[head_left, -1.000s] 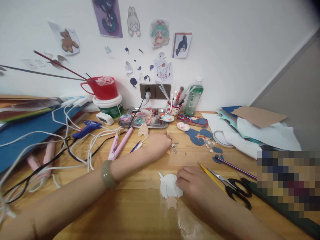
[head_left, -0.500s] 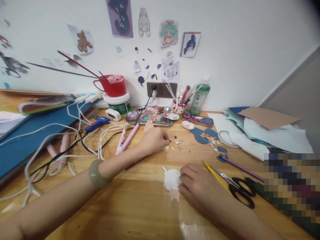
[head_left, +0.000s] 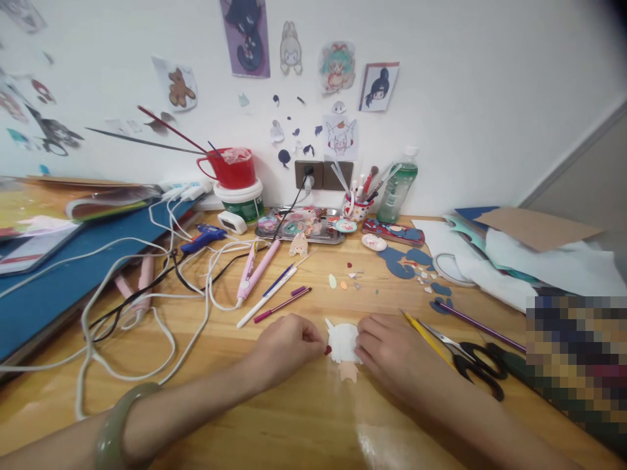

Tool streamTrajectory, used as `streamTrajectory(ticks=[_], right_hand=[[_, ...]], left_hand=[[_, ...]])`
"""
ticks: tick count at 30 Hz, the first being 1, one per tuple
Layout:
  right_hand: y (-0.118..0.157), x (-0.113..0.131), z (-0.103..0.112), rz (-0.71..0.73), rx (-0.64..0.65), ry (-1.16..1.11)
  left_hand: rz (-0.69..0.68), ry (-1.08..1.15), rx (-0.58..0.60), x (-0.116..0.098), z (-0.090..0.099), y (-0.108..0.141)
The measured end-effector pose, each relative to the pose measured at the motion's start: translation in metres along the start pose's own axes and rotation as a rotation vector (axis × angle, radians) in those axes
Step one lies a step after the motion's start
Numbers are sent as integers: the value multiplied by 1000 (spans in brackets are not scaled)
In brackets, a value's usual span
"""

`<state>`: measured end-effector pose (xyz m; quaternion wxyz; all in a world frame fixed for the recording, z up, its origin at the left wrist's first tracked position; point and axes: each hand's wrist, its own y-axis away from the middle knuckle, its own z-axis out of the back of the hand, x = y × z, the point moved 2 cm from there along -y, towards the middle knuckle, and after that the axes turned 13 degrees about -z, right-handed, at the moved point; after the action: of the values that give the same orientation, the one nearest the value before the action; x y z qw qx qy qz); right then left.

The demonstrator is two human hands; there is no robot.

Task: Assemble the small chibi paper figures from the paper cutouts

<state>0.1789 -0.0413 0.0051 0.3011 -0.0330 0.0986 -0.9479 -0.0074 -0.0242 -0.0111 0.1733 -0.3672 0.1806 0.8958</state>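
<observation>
A small paper cutout figure [head_left: 344, 343], with a white head, a pointed ear and a tan body, lies flat on the wooden table. My left hand [head_left: 290, 344] pinches a tiny dark red paper piece [head_left: 328, 350] at the left side of the white head. Whether the piece touches the head I cannot tell. On the opposite side, the curled fingers of my right hand [head_left: 392, 349] hold the figure's right edge and cover part of it. Beyond the hands lie several small scraps, including another dark red piece [head_left: 349, 265], an orange piece [head_left: 343, 285] and a pale green piece [head_left: 332, 281].
Pens [head_left: 284, 304] and a pink flat iron [head_left: 257, 274] lie left of centre among white cables [head_left: 208, 281]. A blue glue gun [head_left: 203, 238] is farther back. Black-handled scissors [head_left: 465, 356] and a yellow pencil [head_left: 424, 333] sit beside my right arm. A metal tray [head_left: 333, 237] stands near the wall.
My left hand has come back from the scraps to the figure's left side, carrying the dark red piece. My right hand stays on the figure. The view has shifted slightly left.
</observation>
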Motion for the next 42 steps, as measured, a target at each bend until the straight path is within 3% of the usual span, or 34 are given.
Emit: streamTrajectory(ticks=[6, 11, 16, 21, 31, 34, 39, 42], right_hand=[[0, -1, 1, -15, 4, -7], [-1, -1, 6, -10, 26, -15], [-6, 0, 13, -48, 108, -60], [-9, -2, 11, -97, 176, -125], [-9, -7, 4, -199, 193, -204], [-12, -7, 5, -205, 228, -216], [-17, -6, 7, -227, 291, -161], [-20, -6, 8, -222, 284, -134]], left_hand=[[-43, -138, -26, -16, 8, 6], [-185, -228, -63, -20, 16, 13], [-358, -224, -64, -16, 8, 14], [-390, -195, -61, -12, 2, 10], [-360, -141, -91, -15, 0, 9], [-296, -101, -89, -15, 0, 6], [-154, 189, -75, -5, -7, 2], [-143, 285, -73, 1, -12, 1]])
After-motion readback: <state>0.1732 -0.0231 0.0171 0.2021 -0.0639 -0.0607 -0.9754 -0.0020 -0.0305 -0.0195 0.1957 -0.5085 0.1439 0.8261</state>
